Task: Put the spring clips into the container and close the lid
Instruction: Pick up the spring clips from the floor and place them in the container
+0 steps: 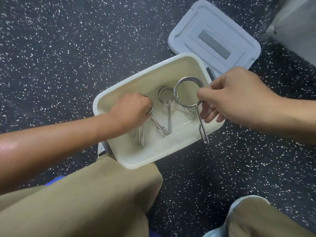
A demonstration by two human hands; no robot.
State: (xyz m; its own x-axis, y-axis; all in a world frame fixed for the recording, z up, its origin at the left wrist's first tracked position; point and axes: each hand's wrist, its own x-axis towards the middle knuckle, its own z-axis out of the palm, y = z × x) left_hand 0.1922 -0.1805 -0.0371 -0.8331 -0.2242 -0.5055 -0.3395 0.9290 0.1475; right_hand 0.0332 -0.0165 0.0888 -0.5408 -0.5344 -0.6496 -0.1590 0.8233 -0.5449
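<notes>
A white rectangular container (136,86) stands open on the dark speckled floor. Inside it lies a steel spring clip (166,100) with its ring toward the far side. My left hand (131,110) reaches down into the container's left part and is closed on another spring clip (141,134), whose handles point toward me. My right hand (237,94) holds a larger spring clip (186,93) by its ring above the container's right side, its long handle hanging over the near right rim. The grey lid (215,33) lies flat on the floor beyond the container.
My knees in tan trousers (95,194) are in the foreground, the left one touching the container's near corner. A grey padded object (297,23) sits at the top right. Dark speckled floor surrounds the container.
</notes>
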